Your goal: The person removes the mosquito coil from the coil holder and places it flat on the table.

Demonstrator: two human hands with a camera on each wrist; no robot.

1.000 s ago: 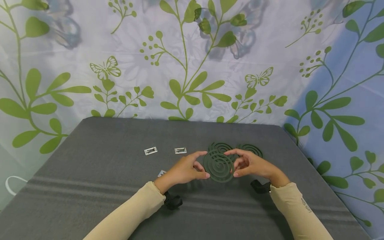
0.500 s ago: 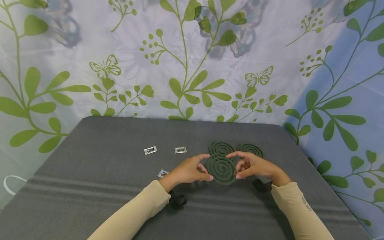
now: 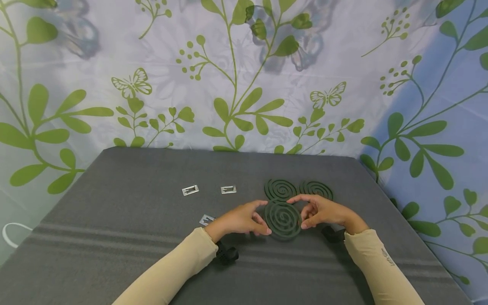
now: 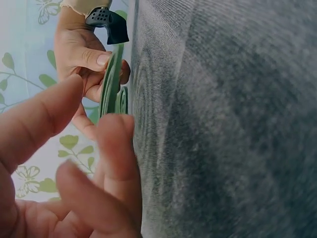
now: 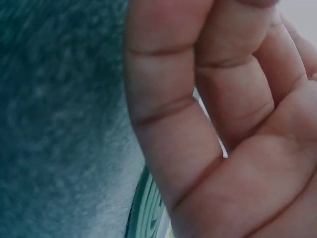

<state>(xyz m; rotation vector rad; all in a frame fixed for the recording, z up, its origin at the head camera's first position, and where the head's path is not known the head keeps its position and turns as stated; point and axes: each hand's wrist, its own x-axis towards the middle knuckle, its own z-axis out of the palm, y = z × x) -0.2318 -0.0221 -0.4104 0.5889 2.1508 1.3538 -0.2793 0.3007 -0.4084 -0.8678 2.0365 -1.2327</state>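
Observation:
A dark green mosquito coil (image 3: 283, 218) lies between both hands, flat and close to the table in the head view. At its left edge my left hand (image 3: 244, 218) holds it by the fingertips, thumb near and index finger far. My right hand (image 3: 324, 211) holds the right side, index finger over the far rim and thumb at the near edge. The left wrist view shows the coil (image 4: 112, 87) edge-on, with the right hand (image 4: 86, 64) gripping its far end. Only a coil's edge (image 5: 146, 208) shows beside the fingers in the right wrist view.
Two more green coils, one behind the held one (image 3: 281, 189) and one to its right (image 3: 317, 189), lie on the grey table (image 3: 145, 178). Small metal stands lie left: one (image 3: 190, 189), a second (image 3: 228, 189), and a third (image 3: 207, 219) partly behind the left wrist. A patterned curtain (image 3: 244, 76) hangs behind.
Both hands and the coil between them have shifted slightly right and toward the person. The coil looks lower, nearer the table. Other coils and the metal stands have stayed put.

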